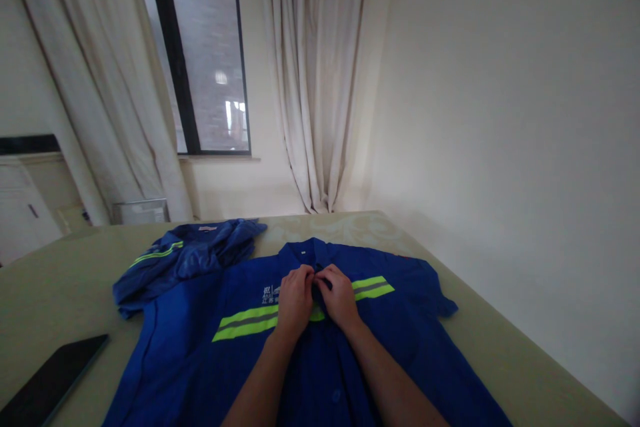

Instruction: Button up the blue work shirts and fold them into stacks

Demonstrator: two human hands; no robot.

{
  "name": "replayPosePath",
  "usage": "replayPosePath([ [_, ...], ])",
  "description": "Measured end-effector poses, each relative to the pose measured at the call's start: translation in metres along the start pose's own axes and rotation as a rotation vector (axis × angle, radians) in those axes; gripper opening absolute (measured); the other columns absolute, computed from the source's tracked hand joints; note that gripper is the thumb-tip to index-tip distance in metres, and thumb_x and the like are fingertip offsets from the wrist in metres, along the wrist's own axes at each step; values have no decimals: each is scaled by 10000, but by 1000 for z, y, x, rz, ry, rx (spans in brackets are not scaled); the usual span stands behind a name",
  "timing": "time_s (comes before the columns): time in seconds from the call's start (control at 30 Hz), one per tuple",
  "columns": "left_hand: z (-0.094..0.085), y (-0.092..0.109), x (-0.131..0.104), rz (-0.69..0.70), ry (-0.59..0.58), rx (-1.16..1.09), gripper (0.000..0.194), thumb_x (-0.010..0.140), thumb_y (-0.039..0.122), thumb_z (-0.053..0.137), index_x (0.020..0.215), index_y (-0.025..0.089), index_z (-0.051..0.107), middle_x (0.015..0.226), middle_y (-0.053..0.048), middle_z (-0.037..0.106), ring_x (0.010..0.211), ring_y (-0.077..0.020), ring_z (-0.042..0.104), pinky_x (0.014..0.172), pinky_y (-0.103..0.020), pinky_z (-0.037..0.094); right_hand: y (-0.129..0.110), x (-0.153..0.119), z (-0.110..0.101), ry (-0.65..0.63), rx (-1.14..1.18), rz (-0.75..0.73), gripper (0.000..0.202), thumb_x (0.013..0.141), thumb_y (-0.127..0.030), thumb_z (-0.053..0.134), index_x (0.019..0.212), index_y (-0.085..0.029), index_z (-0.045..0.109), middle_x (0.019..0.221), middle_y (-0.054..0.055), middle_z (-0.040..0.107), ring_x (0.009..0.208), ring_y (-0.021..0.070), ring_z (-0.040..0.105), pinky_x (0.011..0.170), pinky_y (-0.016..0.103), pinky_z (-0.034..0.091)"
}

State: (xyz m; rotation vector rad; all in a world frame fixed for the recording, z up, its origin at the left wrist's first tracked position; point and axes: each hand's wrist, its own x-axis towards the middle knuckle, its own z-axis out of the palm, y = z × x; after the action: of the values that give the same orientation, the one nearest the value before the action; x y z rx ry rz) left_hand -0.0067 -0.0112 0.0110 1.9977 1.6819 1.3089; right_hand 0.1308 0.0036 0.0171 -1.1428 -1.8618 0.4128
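A blue work shirt (400, 320) with yellow-green and grey reflective strips lies spread out, front side up, its collar pointing away from me. Just below the collar, my left hand (297, 297) pinches the edge of the front opening. My right hand (339, 295) pinches the same spot from the other side, fingertips close to the left ones. Whatever sits between the fingertips is too small to make out. White printed lettering shows on the chest beside my left hand. Lower on the front, a button (337, 396) is visible between my forearms.
A second blue garment (200, 257) lies bunched at the back left, against the shirt. A dark flat tablet-like object (55, 377) rests at the left front of the pale green table (505, 340). Curtains (320, 80), a window and a white wall (515, 147) stand beyond.
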Motion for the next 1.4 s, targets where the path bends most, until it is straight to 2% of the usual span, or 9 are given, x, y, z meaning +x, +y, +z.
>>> replayPosePath([
  [0.23, 4, -12, 6, 8, -80, -70, 339, 998, 220, 386, 1062, 213, 718, 1036, -47, 738, 975, -180, 674, 883, -286, 515, 12, 3, 5, 77, -97, 178, 143, 898, -285, 608, 877, -212, 729, 909, 57, 718, 873, 230, 678, 837, 319, 496],
  [0.4, 6, -3, -4, 29, -91, 69, 355, 922, 127, 462, 1111, 229, 745, 1096, -78, 665, 1043, -233, 592, 945, -366, 461, 41, 10, 8, 331, -1, 316, 331, 875, -232, 487, 1086, -140, 725, 1119, 151, 736, 1085, 283, 669, 1001, 402, 481],
  [0.6, 2, 13, -11, 6, -54, 265, 381, 940, 150, 445, 1235, 215, 677, 1254, -113, 629, 1168, -292, 534, 1034, -453, 398, 54, 19, 8, 366, 80, 312, 423, 866, -259, 437, 1169, -164, 717, 1182, 123, 739, 1118, 263, 666, 1024, 415, 491],
  [0.77, -1, 16, -24, 60, -261, 339, 508, 905, 202, 503, 1402, 132, 583, 1447, -160, 588, 1336, -301, 525, 1152, -466, 375, 44, 23, 7, 303, 143, 264, 402, 884, -343, 423, 1082, -174, 729, 1127, 113, 758, 1072, 247, 691, 994, 400, 509],
  [0.87, -7, 19, -47, 66, -395, 368, 619, 882, 202, 504, 1492, 100, 483, 1599, -180, 410, 1477, -314, 388, 1237, -514, 264, 35, 21, 6, 237, 176, 228, 347, 888, -410, 454, 1003, -214, 716, 982, 61, 778, 939, 230, 717, 895, 367, 545],
  [1.0, -34, 13, -86, 107, -525, 348, 587, 980, 341, 424, 1538, 160, 429, 1634, -124, 346, 1512, -293, 330, 1262, -505, 240, 19, 12, 5, 185, 236, 200, 278, 899, -468, 477, 901, -240, 636, 711, -14, 716, 652, 199, 679, 704, 311, 548],
  [1.13, -88, -18, -113, 214, -634, 317, 572, 958, 441, 514, 1522, 392, 430, 1616, 23, 398, 1467, -269, 419, 1238, -462, 329, 6, -7, -3, 274, 369, 169, 341, 949, -528, 435, 912, -222, 581, 801, 54, 725, 724, 213, 693, 719, 310, 542],
  [1.27, -139, -60, -115, 0, -344, 522, 511, 1007, 398, 361, 1481, 283, 511, 1584, -41, 468, 1456, -265, 435, 1226, -467, 341, 0, -30, -18, 350, 406, 169, 399, 944, -564, 460, 890, -206, 627, 752, 58, 695, 713, 227, 667, 677, 312, 521],
  [1.4, -160, -83, -103, -83, -255, 721, 453, 930, 287, 411, 1292, 173, 660, 1485, -129, 576, 1465, -331, 408, 1213, -507, 311, -8, -40, -30, 148, 301, 165, 356, 880, -510, 549, 745, -207, 675, 704, 44, 702, 693, 229, 657, 649, 309, 494],
])
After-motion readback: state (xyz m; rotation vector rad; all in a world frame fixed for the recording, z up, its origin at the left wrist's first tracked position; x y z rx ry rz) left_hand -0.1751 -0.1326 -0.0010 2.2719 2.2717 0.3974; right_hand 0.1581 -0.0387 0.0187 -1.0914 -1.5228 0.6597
